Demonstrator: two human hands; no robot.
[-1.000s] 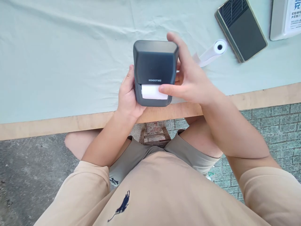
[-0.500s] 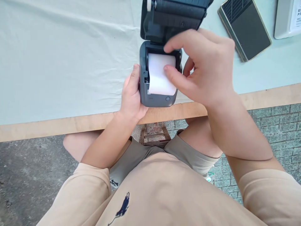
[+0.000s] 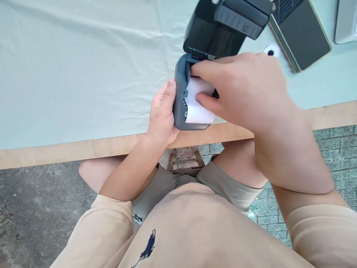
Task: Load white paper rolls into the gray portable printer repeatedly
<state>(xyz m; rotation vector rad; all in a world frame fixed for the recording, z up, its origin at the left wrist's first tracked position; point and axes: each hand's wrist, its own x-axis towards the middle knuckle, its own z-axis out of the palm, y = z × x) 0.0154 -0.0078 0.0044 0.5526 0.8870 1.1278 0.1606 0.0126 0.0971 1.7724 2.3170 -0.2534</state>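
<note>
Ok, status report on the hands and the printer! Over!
Left hand gripping dark grey, round-cornered plastic printer. Right hand reaching inside, at white paper roll. Black plastic lid open. Right hand hides part of the roll.

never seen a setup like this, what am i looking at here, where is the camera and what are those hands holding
There is no machine arm: these are a person's bare hands, seen by a camera worn on the head, looking forward and down. The left hand holds a dark grey plastic device, apparently a small printer, with its glossy black lid open. The right hand has its thumb on the white paper inside; its index finger reaches into the opening. Whether it grips is unclear.

On the pale green cloth lie a white roll with a dark core, a dark rectangular device with a gold edge, perhaps a phone, and a pale grey object, cut off by the picture's edge.
</note>
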